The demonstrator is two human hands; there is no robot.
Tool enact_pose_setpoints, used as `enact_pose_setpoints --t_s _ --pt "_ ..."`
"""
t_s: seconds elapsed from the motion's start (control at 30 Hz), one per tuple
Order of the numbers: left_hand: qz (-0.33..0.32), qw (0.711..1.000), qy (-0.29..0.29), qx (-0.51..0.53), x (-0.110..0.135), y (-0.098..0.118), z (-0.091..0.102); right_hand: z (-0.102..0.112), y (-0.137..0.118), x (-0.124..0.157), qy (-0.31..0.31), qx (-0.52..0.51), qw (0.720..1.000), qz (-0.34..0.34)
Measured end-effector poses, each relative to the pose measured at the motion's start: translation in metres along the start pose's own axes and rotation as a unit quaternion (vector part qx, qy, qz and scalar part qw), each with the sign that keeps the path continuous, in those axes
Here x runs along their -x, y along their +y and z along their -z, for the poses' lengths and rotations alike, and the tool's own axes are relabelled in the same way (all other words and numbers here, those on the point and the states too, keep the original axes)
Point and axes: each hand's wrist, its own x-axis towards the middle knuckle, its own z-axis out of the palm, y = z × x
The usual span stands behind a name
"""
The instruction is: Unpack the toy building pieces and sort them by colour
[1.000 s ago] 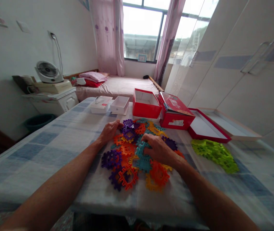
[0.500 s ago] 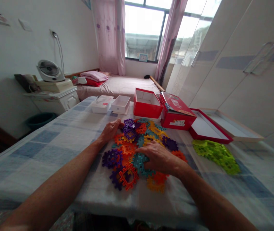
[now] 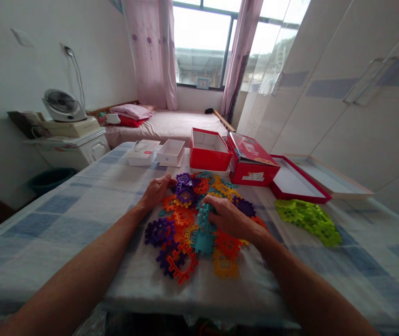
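Note:
A loose pile of toothed plastic building pieces in orange, purple, teal and yellow lies on the table before me. My right hand is closed on a teal building piece, gripped by its upper edge and tilted up over the middle of the pile. Below it, another teal area shows; whether it belongs to the same piece I cannot tell. At the pile's far left edge, my left hand has its fingers bent together against dark purple pieces. What those fingers hold is hidden.
Lime-green pieces form a separate heap at right. Along the far side stand a white box, a small open white box, an open red box, a lidded red box and a shallow red tray. A checked cloth covers the table.
My right hand has tipped the teal piece up from lying on the pile to nearly upright. The left hand stays at the pile's edge. The whole view has shifted slightly.

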Motion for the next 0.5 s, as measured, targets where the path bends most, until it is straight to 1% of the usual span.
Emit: enact_pose_setpoints --t_s 0.07,0.13,0.2,0.23,0.27,0.3,0.37,0.43,0.5 --pt "0.001 1.000 0.001 -0.002 0.000 -0.001 0.000 0.007 -0.003 0.001 0.006 -0.046 0.999 -0.016" --pt "0.002 1.000 0.001 -0.003 -0.001 -0.002 0.000 0.010 -0.006 0.002 -0.019 -0.071 0.997 -0.013" --pt "-0.001 1.000 -0.002 -0.003 -0.001 -0.003 0.000 0.009 -0.009 0.004 -0.044 -0.075 0.996 -0.002" --pt "-0.003 1.000 -0.003 -0.006 -0.001 -0.003 0.000 0.007 -0.010 0.004 -0.042 -0.073 0.996 0.002" --pt "-0.005 1.000 -0.002 -0.009 -0.001 -0.003 0.001 0.004 -0.011 0.004 -0.028 -0.071 0.997 0.003" --pt "-0.005 1.000 -0.002 -0.012 -0.001 -0.003 0.001 0.001 -0.011 0.004 -0.001 -0.071 0.997 -0.001" --pt "0.000 1.000 0.002 -0.014 -0.002 -0.004 0.002 -0.002 -0.009 0.001 0.075 -0.087 0.993 -0.015" --pt "0.007 1.000 0.003 -0.010 -0.002 -0.004 0.002 0.000 -0.004 -0.002 0.158 -0.096 0.982 -0.032" --pt "0.007 1.000 0.002 -0.009 -0.001 -0.003 0.002 0.006 0.002 -0.004 0.237 -0.084 0.966 -0.053"
